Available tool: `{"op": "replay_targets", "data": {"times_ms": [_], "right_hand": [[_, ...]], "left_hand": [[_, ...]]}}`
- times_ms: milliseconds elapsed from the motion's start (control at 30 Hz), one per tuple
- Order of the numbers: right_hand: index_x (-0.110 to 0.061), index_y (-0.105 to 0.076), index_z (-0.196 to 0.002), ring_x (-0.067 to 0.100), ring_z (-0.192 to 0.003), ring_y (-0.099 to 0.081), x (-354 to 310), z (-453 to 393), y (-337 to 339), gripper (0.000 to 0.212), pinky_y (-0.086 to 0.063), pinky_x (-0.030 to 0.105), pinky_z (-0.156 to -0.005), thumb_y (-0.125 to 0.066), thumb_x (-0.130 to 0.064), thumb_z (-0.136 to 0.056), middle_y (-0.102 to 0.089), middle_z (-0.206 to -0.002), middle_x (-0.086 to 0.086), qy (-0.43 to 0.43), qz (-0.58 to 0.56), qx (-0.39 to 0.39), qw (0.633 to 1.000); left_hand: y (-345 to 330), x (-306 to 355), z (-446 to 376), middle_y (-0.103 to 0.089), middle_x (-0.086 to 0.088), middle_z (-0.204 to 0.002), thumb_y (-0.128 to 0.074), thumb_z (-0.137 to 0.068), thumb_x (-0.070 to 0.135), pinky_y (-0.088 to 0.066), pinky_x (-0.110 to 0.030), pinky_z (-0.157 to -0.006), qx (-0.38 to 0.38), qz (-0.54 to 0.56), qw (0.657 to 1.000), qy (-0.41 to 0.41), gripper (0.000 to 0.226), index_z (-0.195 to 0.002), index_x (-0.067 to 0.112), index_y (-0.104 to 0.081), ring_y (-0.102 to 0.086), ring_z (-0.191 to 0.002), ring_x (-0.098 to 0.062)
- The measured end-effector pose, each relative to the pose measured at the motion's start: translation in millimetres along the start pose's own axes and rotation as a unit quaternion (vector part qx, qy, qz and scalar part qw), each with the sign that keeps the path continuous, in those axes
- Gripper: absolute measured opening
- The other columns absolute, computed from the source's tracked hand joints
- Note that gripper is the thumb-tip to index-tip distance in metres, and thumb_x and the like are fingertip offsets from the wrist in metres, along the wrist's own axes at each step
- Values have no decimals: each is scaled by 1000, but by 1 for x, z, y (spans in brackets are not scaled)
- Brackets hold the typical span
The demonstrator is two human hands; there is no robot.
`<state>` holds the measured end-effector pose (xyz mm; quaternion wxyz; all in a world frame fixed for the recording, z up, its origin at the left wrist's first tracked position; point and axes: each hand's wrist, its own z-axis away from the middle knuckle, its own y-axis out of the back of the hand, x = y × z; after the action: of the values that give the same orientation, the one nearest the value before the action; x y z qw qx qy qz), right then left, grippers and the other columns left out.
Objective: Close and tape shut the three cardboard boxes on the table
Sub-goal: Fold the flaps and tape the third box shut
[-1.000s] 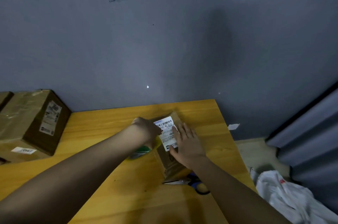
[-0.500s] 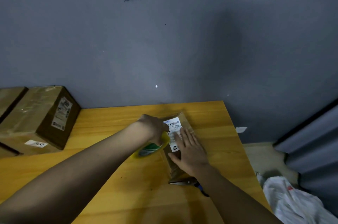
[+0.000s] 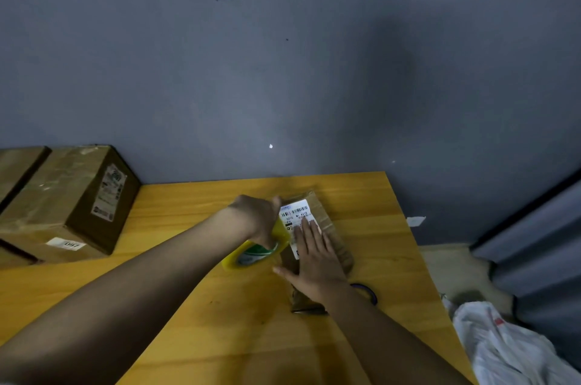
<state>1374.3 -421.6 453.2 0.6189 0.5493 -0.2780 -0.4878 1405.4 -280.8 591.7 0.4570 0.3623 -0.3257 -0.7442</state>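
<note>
Taping the small box, right of table centre.
Your left hand (image 3: 259, 216) is gripping the tape roll (image 3: 256, 251) beside the small cardboard box (image 3: 327, 221); your right hand (image 3: 316, 254) is pressing flat, fingers straight, on its top.

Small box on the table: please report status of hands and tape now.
Left hand grips tape roll at small box. Right hand flat on box top. Scissors beside box, not blocking.

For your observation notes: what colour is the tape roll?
Yellow tape roll, green inner label; head view.
</note>
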Motion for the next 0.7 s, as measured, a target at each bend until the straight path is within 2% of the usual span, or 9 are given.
{"op": "replay_targets", "data": {"times_ms": [67, 200, 400, 467, 533, 567, 600, 667, 700], "right_hand": [[-15, 29, -139, 24, -140, 33, -4, 0, -2, 115, 21, 39, -113, 9, -90, -54, 38, -148, 6, -9, 8, -8, 1000], [-17, 30, -139, 27, -139, 35, -8, -4, -8, 119, 25, 44, -109, 17, -90, -47, 36, -151, 11, -20, 23, -6, 1000], [-24, 14, -151, 26, -141, 33, -11, -4, -5, 116, 20, 44, -113, 8, -93, -57, 33, -153, 10, -34, -5, 3, 999], [-16, -9, -153, 29, -148, 10, -19, -4, -6, 101, 9, 46, -116, -9, -81, -76, 11, -160, 14, -34, 23, 40, 998], [-6, -39, -144, 30, -146, -20, -29, -5, -6, 80, -7, 48, -120, -42, -61, -86, -17, -157, 14, -30, 20, 47, 998], [-3, -38, -145, 30, -146, -21, -31, -5, -7, 76, -7, 45, -120, -50, -53, -89, -15, -157, 13, -19, 10, 53, 998], [-1, -26, -150, 30, -148, -12, -32, -4, -9, 75, 1, 41, -118, -48, -47, -94, -3, -157, 12, -5, 3, 75, 997], [-7, 3, -153, 26, -148, 13, -28, -4, -13, 74, 16, 34, -113, -34, -43, -101, 18, -157, 9, 13, -20, 65, 998], [-9, 10, -153, 23, -146, 20, -25, -4, -14, 73, 18, 32, -113, -29, -44, -101, 22, -157, 7, 18, -21, 64, 998]], "left_hand": [[-4, -3, 2, -60, -7, -117, -63, -84, 51, -42, -30, -66, -3, 16, 1000, 4, 90, -146, 10, -13, -60, -101, -24], [-9, -11, 4, -58, -6, -124, -64, -83, 50, -41, -30, -68, 23, 51, 998, -9, 83, -145, 17, -20, -59, -107, -25], [-21, -21, 2, -57, -3, -128, -62, -84, 53, -43, -31, -74, 66, 79, 995, -18, 75, -144, 25, -26, -56, -114, -23], [-24, -22, 1, -58, -3, -127, -61, -83, 54, -43, -30, -74, 93, 84, 992, -21, 73, -143, 26, -29, -55, -114, -23], [-29, -25, -2, -58, -3, -125, -62, -81, 57, -45, -31, -76, 111, 100, 989, -17, 72, -138, 26, -33, -56, -113, -23], [-32, -26, -3, -58, -3, -124, -64, -78, 58, -46, -31, -77, 114, 114, 987, -12, 72, -135, 24, -35, -57, -111, -23], [-36, -28, -2, -59, -3, -123, -66, -76, 58, -47, -32, -76, 116, 130, 985, -7, 72, -131, 22, -36, -57, -109, -23], [-44, -31, 1, -59, -3, -120, -70, -75, 54, -48, -32, -72, 128, 184, 974, -9, 72, -128, 21, -34, -58, -103, -23], [-49, -32, 5, -59, -1, -119, -72, -75, 51, -47, -30, -69, 137, 230, 963, -16, 71, -129, 22, -34, -58, -100, -21]]}}
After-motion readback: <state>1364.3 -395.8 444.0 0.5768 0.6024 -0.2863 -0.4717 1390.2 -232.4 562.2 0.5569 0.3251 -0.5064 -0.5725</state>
